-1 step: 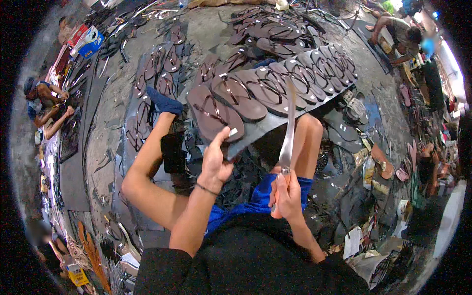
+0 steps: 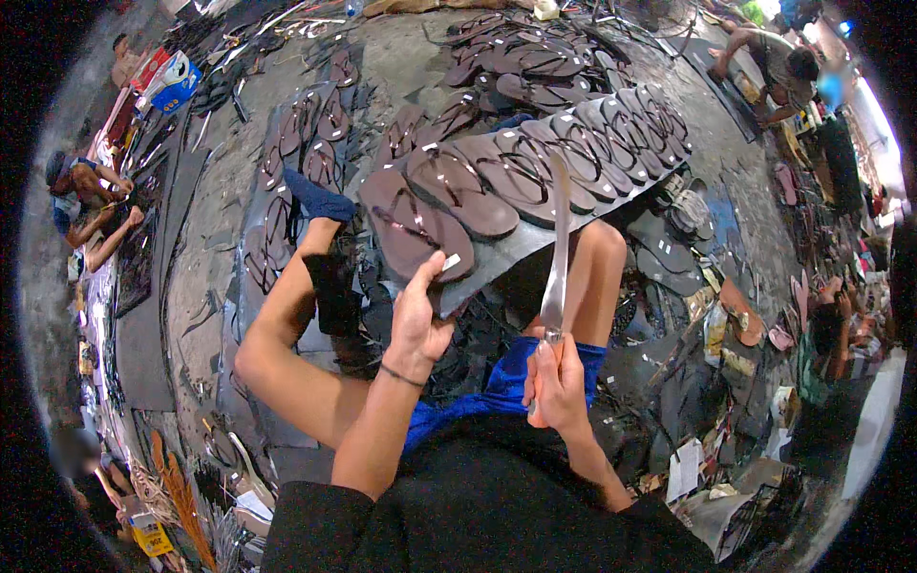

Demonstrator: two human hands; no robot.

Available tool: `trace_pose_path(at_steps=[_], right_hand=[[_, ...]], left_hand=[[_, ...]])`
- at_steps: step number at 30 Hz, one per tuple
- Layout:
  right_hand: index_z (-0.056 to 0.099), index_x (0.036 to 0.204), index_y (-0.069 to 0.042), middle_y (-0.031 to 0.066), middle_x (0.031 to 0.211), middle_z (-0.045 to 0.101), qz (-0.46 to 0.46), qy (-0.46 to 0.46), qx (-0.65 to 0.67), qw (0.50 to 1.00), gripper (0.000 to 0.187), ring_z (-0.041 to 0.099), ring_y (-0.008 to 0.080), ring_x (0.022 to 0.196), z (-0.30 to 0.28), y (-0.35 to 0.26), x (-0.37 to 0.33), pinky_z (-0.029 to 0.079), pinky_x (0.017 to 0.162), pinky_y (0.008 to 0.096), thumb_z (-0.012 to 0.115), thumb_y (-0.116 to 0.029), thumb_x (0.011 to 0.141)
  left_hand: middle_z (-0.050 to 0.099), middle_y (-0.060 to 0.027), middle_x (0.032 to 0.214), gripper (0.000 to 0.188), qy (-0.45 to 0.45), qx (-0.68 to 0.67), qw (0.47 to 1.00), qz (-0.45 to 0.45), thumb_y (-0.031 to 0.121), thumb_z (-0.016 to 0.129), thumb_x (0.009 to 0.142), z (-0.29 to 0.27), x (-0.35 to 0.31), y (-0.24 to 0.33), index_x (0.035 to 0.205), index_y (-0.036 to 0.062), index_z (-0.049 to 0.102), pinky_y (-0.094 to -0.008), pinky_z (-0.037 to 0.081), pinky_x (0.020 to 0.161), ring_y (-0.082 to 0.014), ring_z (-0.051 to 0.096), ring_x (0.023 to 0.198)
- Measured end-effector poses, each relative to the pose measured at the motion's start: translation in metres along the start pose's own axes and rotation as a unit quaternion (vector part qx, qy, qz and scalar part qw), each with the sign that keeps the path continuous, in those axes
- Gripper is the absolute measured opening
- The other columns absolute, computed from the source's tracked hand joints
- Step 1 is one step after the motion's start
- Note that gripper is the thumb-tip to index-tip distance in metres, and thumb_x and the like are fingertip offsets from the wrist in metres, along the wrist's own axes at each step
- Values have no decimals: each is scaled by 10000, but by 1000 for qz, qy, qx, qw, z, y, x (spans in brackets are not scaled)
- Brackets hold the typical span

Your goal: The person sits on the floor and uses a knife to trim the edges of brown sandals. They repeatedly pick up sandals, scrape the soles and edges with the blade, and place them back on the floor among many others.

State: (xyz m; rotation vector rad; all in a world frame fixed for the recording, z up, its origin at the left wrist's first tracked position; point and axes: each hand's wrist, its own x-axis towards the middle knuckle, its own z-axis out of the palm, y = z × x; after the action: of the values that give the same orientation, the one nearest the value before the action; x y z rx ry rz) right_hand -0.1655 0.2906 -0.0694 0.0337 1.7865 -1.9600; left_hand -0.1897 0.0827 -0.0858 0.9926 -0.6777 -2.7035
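A row of brown flip-flops (image 2: 463, 201) with dark shiny straps lies on a long grey sheet (image 2: 516, 256), slanting from near my left hand up to the far right. My left hand (image 2: 418, 320) grips the near end, its thumb on the heel of the nearest flip-flop (image 2: 411, 229), beside a small white label; the other fingers are partly hidden. Upright in my right hand (image 2: 558, 382) is a knife (image 2: 556, 258) with a long, slightly curved blade and an orange handle. From this view, the blade crosses in front of the row; I cannot tell whether it touches.
More flip-flops (image 2: 521, 57) are piled beyond the row, and others (image 2: 325, 158) lie to the left by my sock (image 2: 320, 201). Dark scraps cover the floor around my legs. People sit at the far left (image 2: 91, 196) and upper right (image 2: 774, 62). A blue box (image 2: 174, 81) stands upper left.
The knife has shifted slightly to the left in my right hand. My left hand keeps its hold, with hardly any movement of the row.
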Motion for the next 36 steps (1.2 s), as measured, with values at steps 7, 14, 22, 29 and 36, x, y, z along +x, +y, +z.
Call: trace_pose_path(at_steps=[7, 14, 22, 29, 36], right_hand=[[424, 1228, -18, 170, 772, 626, 21, -65, -297, 952, 374, 644, 308, 700, 1, 17, -32, 505, 634, 411, 510, -252, 949], [438, 1056, -10, 209, 737, 612, -45, -126, -362, 923, 230, 623, 428, 712, 19, 26, 3, 480, 587, 462, 540, -170, 925], [389, 1008, -31, 256, 763, 625, 14, -186, -468, 864, 252, 614, 458, 733, 35, 10, 63, 482, 617, 556, 498, -249, 945], [492, 1060, -6, 268, 783, 634, -17, -152, -558, 816, 293, 616, 475, 751, 53, 35, 97, 494, 669, 555, 543, -249, 903], [438, 1325, -27, 301, 1278, 482, -285, -263, -600, 699, 546, 511, 382, 1162, 42, 90, 159, 449, 951, 402, 591, -262, 856]], left_hand=[[654, -68, 977, 221, 67, 39, 997, -5, 248, 599, 911, -53, 0, 26, 1028, 61, 606, -350, 522, 738, -194, 637, 855], [651, -65, 989, 242, 74, 57, 996, -8, 246, 602, 912, -64, 7, 30, 1051, 48, 608, -300, 522, 724, -174, 633, 856], [646, -61, 1014, 244, 84, -56, 995, -15, 203, 600, 912, -81, 7, -11, 1087, 35, 582, -324, 550, 772, -179, 651, 881], [677, -65, 994, 187, 57, -153, 986, -41, 206, 566, 932, -83, 9, -21, 1046, 63, 604, -287, 573, 701, -176, 670, 852], [655, -79, 1050, 210, -3, -257, 963, -77, 183, 580, 926, -94, 6, -22, 1081, 42, 598, -324, 568, 792, -203, 663, 925]])
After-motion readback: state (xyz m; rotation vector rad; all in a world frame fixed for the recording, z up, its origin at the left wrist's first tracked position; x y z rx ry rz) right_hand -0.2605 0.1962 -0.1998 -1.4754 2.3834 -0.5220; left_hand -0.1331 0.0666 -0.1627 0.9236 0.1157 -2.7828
